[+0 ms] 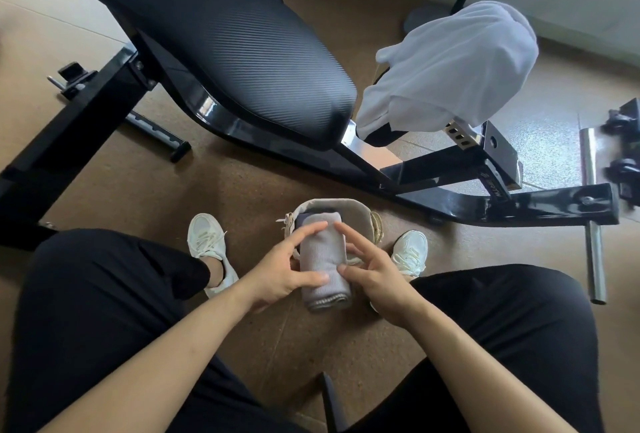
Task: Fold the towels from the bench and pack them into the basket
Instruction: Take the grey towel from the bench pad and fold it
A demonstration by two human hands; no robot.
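- Grip status: your left hand [284, 271] and right hand [372, 277] pinch the folded grey towel [323, 261] from either side; fingers spread, thumbs on the near end, not a full clamp.
- Towel position: above the basket [349, 209], far end over the opening, near end hanging out toward you. I can't tell if the far end touches what's inside.
- Basket content: something dark [313, 217] already sits in there, likely an earlier towel. Free room looks tight.
- Risk 1: the fold opens. You hold it by fingertips only, so loosen one side early and the layered near edge fans out.
- Risk 2: the basket tips or slides. It's small, soft-walled, on bare floor between your shoes, and nothing braces it. Pushing the towel in at an angle loads the near rim.
- Risk 3: the towel jams on the rim. It looks about as wide as the opening, so a skewed entry catches a wall and bunches up.
- Risk 4: the rope handle [376, 230] on the right side can snag your right fingers.
- Pending: white towel [450, 69] is draped over the bench [242, 52] end, well apart from the basket. Leave room for it.
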